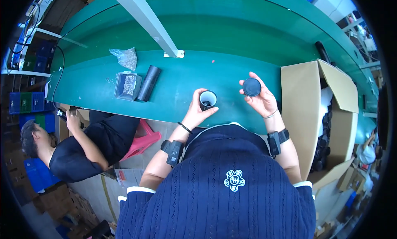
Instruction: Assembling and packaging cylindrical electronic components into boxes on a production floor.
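My left hand (198, 111) is wrapped round a black cup-like cylinder (208, 99) with a pale inside, held near the bench's front edge. Its mouth faces up, and something dark lies at the bottom, too small to name. In my right hand (264, 100) is a round black lid (252, 87), gripped by its rim between thumb and fingers, to the right of the cylinder and apart from it. Left of my hands, a long black tube (149, 83) lies on the bench beside a clear plastic bin (120, 87) of small metallic pieces.
The green bench (178, 102) runs across, with a pale metal post (144, 20) fixed to it. A plastic bag (129, 59) of small pieces sits behind the bin. At right stands an open cardboard box (300, 111) with black parts inside. A co-worker (82, 144) sits at left by a pink stool (142, 140).
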`<control>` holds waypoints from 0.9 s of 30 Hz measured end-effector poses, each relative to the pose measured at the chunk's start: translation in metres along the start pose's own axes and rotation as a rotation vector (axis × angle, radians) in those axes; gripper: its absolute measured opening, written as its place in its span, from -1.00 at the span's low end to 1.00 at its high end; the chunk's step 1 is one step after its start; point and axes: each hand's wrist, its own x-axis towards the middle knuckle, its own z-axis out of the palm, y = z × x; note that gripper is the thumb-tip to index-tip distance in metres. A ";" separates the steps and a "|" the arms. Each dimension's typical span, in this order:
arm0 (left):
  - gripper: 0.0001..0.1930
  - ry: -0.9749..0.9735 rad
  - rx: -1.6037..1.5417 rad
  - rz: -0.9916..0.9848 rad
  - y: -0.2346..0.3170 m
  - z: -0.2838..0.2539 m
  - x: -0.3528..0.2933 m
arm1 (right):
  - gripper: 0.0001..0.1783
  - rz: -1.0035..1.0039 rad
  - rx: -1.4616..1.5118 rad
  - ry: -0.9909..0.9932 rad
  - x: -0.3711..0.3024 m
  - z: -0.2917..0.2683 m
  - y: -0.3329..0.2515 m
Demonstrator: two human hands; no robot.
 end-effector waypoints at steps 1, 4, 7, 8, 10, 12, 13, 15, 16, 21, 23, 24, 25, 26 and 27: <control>-0.33 0.004 -0.002 0.000 -0.002 -0.001 0.000 | -0.20 0.004 -0.001 -0.001 0.002 -0.001 0.001; -0.33 -0.031 -0.021 0.005 0.003 -0.002 0.000 | -0.22 0.061 0.050 -0.048 0.006 -0.002 0.003; -0.32 -0.192 -0.235 -0.070 0.036 -0.004 0.000 | -0.28 0.052 -0.068 0.056 0.012 0.006 0.011; -0.30 -0.264 -0.259 0.019 0.046 -0.003 0.001 | -0.32 -0.012 -0.158 0.061 0.016 0.008 0.015; -0.26 -0.398 -0.349 0.033 0.065 0.000 0.003 | -0.33 -0.097 -0.249 0.107 0.025 0.016 0.025; -0.26 -0.427 -0.380 0.055 0.074 0.005 0.007 | -0.30 -0.145 -0.356 0.093 0.033 0.025 0.029; -0.26 -0.435 -0.420 0.037 0.077 0.007 0.008 | -0.27 -0.203 -0.464 0.089 0.036 0.030 0.031; -0.27 -0.435 -0.417 0.025 0.073 0.005 0.009 | -0.21 -0.200 -0.512 0.101 0.037 0.037 0.032; -0.28 -0.444 -0.417 0.009 0.071 0.003 0.010 | -0.18 -0.176 -0.529 0.097 0.036 0.038 0.031; -0.36 -0.437 -0.169 0.152 0.073 -0.007 0.011 | -0.31 0.224 -0.359 -0.015 0.028 0.026 0.009; -0.36 -0.593 -0.226 0.079 0.068 -0.005 0.014 | -0.34 0.309 -0.363 0.031 0.021 0.025 0.009; -0.37 -0.612 -0.109 0.156 0.063 -0.005 0.018 | -0.36 0.392 -0.374 0.083 0.021 0.024 0.013; -0.37 -0.627 -0.204 0.077 0.058 -0.004 0.016 | -0.36 0.401 -0.367 0.067 0.022 0.021 0.014; -0.38 -0.597 -0.139 0.154 0.056 -0.002 0.018 | -0.39 0.359 -0.362 0.066 0.018 0.018 0.012; -0.38 -0.568 -0.075 0.232 0.053 -0.002 0.019 | -0.42 0.316 -0.358 0.068 0.017 0.016 0.012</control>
